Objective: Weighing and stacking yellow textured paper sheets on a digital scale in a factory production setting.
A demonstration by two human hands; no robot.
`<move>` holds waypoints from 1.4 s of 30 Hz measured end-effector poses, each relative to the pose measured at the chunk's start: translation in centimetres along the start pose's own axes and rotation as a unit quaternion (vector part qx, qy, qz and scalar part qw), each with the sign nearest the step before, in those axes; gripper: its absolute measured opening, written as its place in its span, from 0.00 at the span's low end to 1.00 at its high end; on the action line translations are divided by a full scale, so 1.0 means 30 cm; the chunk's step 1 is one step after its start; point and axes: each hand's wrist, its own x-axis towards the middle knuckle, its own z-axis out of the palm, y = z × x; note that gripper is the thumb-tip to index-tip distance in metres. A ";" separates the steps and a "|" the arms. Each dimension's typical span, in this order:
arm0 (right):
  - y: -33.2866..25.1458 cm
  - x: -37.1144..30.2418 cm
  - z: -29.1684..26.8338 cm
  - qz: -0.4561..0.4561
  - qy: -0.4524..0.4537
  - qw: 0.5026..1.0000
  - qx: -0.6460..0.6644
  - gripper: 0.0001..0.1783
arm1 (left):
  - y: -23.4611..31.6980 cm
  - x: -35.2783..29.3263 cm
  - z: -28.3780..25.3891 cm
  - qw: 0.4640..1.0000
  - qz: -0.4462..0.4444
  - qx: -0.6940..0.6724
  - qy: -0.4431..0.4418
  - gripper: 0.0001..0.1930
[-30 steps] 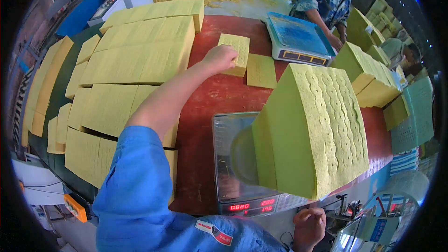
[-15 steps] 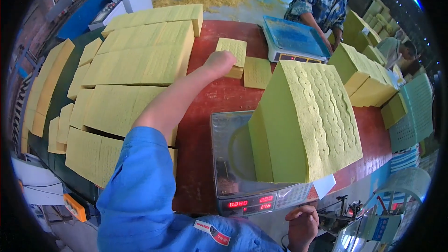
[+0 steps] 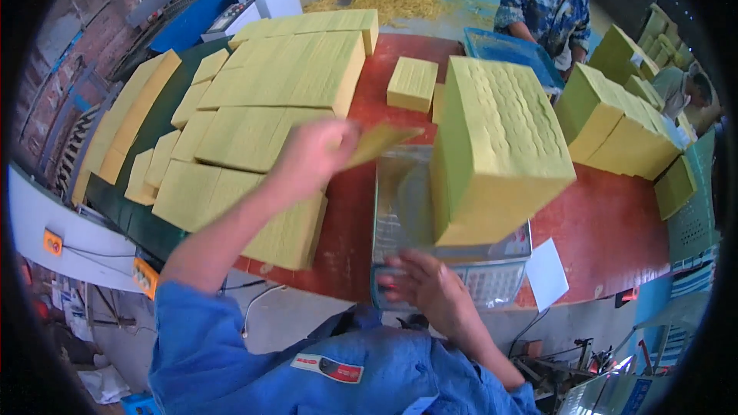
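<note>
Some thin yellow paper sheets (image 3: 378, 143), blurred by motion, stick out of my closed left hand (image 3: 314, 152), above the red table between the long paper rows and the scale. A tall stack of yellow paper (image 3: 503, 150) with wavy embossed lines stands on the metal pan of a digital scale (image 3: 400, 219). My right hand (image 3: 430, 288) is raised over the scale's front panel, its fingers apart and nothing in them; its display is covered. Beyond the scale sits a small stack of yellow paper (image 3: 412, 83), partly beside another piece hidden behind the tall stack.
Long rows of yellow paper blocks (image 3: 296, 69) fill the left side of the red table (image 3: 607, 223). More stacks (image 3: 615, 119) stand at the right. Across the table a masked person (image 3: 542, 4) is by a blue tray (image 3: 511, 54). A white sheet (image 3: 547, 273) hangs near the front edge.
My left hand has left the small stack and come back toward me with thin sheets. My right hand has risen from below the table edge to the scale's front. The view has shifted.
</note>
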 end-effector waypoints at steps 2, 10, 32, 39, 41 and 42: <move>0.003 0.035 -0.011 0.040 -0.008 0.999 0.032 0.41 | 0.123 -0.249 0.049 0.995 0.083 0.052 0.023 0.08; 0.040 -0.055 0.017 0.103 -0.034 0.983 -0.151 0.25 | 0.490 -0.758 0.241 0.987 0.076 0.141 0.013 0.15; -0.866 0.146 0.099 -0.287 0.155 0.789 -0.520 0.29 | 0.449 0.246 0.043 0.909 -0.195 -0.367 -0.013 0.11; -0.821 0.146 0.079 -0.282 0.182 0.761 -0.555 0.27 | 0.417 0.242 0.074 0.923 -0.211 -0.319 -0.027 0.11; -0.813 0.155 0.065 -0.298 0.179 0.751 -0.561 0.27 | 0.417 0.236 0.079 0.921 -0.208 -0.328 -0.023 0.12; -0.807 0.158 0.052 -0.314 0.177 0.742 -0.566 0.27 | 0.417 0.231 0.084 0.919 -0.204 -0.336 -0.021 0.12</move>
